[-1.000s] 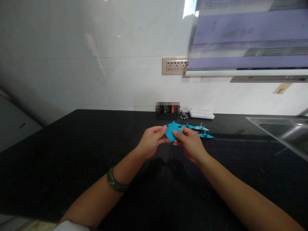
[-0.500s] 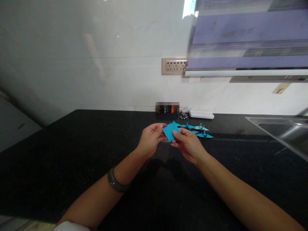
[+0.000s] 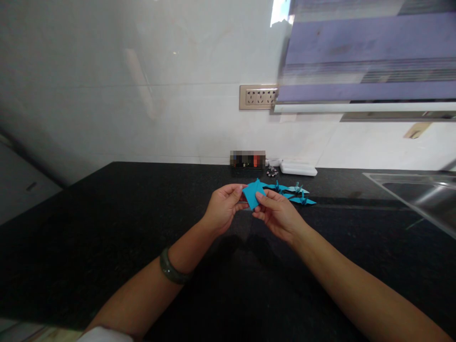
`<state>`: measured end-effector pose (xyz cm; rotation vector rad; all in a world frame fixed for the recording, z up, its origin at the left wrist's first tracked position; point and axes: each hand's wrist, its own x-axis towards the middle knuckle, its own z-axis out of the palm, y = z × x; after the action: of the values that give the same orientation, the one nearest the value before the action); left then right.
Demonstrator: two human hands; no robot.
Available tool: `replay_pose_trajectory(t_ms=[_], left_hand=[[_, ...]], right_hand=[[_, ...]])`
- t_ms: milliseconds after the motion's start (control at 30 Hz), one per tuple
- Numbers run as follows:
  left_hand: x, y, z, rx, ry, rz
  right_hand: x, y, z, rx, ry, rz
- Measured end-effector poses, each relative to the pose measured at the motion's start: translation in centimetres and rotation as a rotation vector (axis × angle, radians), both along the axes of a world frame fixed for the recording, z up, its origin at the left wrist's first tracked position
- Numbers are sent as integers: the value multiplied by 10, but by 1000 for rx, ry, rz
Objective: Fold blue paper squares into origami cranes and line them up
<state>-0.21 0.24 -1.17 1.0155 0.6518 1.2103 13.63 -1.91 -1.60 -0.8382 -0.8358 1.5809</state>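
Observation:
A small blue folded paper [image 3: 252, 194], roughly diamond-shaped, is held up above the dark countertop between my two hands. My left hand [image 3: 224, 205] pinches its left corner between thumb and fingers. On the right side, the thumb of my right hand [image 3: 280, 213] presses on the paper's face, its fingers behind. Just beyond my right hand lie several blue folded paper cranes [image 3: 302, 200], one of them paler [image 3: 298, 189]. My fingers and the held paper hide part of this group.
Against the tiled wall stands a dark device with a lit screen [image 3: 248, 161], partly pixelated. Beside it are a beaded bracelet [image 3: 272, 171] and a white power strip [image 3: 298, 168]. A metal sink [image 3: 423, 190] is set into the black countertop [image 3: 124, 213] at right. A wall socket [image 3: 258, 97] sits above.
The blue paper's left corner has shifted slightly to the right, and the paper looks a little narrower. Both hands keep hold of it in nearly the same place.

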Motion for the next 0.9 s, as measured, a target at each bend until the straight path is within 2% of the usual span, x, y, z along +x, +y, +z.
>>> replay_pose_trajectory(t_ms=[100,267,367,500,733,900], left_hand=[[1,0,1,24,31,24],[4,0,0,121,165,215],[5,-1,1,153,191,233],[5,-3,3,117,152,163],[4,-5,4,7,25,-149],[3,-7,3,-46,5,-222]], right_hand=[[0,0,0,2,-2,1],[-2,1,-1,26,-66,-71],[-2,1,-2,38,-90,-79],[-3,0,-1,75,-115,-74],[-3,-2,0,152,-171,-115],[-4,-2,1,178,-210,-163]])
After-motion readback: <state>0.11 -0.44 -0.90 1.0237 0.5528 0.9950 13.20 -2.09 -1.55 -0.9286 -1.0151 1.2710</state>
